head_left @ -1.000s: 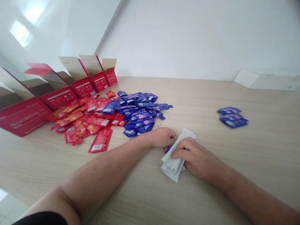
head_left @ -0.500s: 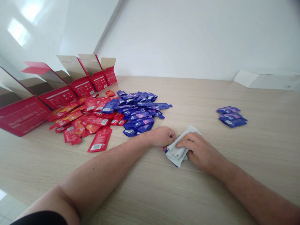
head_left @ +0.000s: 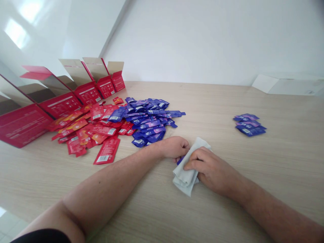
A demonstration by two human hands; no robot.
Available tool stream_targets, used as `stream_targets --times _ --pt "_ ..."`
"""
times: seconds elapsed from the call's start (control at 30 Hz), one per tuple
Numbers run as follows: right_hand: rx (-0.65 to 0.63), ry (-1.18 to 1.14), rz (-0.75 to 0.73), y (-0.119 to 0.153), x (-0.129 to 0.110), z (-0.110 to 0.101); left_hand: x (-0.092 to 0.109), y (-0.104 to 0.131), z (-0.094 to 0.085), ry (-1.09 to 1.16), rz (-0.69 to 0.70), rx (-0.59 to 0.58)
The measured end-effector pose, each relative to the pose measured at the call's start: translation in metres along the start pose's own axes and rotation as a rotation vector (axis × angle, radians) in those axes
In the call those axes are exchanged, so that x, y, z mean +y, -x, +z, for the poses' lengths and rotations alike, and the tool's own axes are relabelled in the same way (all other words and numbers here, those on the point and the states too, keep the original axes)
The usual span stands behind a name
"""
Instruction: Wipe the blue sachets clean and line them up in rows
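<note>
On the pale wood-grained tabletop [head_left: 215,111], open red cardboard boxes [head_left: 88,94] are lined up at the left. Beside them, flat red-and-orange sachets [head_left: 107,151] are heaped against glossy blue-purple sachets [head_left: 149,125]. At the right, a small blue-purple sachet group [head_left: 249,130] is placed, with a long white box [head_left: 291,86] behind.

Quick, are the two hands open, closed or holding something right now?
Left hand: closed, holding a flat blue-purple plastic-looking packet, mostly hidden.
Right hand: closed, holding a folded pale-grey fabric cloth.

We take this for an indoor workroom: white wall [head_left: 192,40], wood-look table [head_left: 210,104], open red boxes [head_left: 87,93] left, purple sachets [head_left: 149,125] heaped.
</note>
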State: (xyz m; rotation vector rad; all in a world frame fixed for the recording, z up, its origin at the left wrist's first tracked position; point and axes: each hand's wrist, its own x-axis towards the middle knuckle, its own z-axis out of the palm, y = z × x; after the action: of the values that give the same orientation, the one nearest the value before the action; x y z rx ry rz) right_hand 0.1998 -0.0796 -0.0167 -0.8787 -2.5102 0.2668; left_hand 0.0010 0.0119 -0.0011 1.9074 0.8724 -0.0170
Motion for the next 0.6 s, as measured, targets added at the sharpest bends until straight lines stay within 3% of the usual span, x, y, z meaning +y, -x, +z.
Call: stream_targets --times 0.13,0.3,0.5,0.6 --pt "0.085 0.044 0.084 0.0002 0.0040 -0.0001 0.0008 0.0009 -0.0001 -0.040 -0.005 0.027" --pt "0.012 0.019 -0.011 -0.0011 -0.0006 0.0004 0.0031 0.0023 0.0000 -0.015 -0.019 0.008" --pt "0.077 0.045 0.083 -0.0001 0.0038 -0.0010 0.0032 0.0019 -0.0001 -0.041 -0.017 0.032" --pt "0.030 0.012 0.013 -0.0010 0.0008 0.0001 0.0013 0.0011 -0.0001 -0.011 0.010 0.011"
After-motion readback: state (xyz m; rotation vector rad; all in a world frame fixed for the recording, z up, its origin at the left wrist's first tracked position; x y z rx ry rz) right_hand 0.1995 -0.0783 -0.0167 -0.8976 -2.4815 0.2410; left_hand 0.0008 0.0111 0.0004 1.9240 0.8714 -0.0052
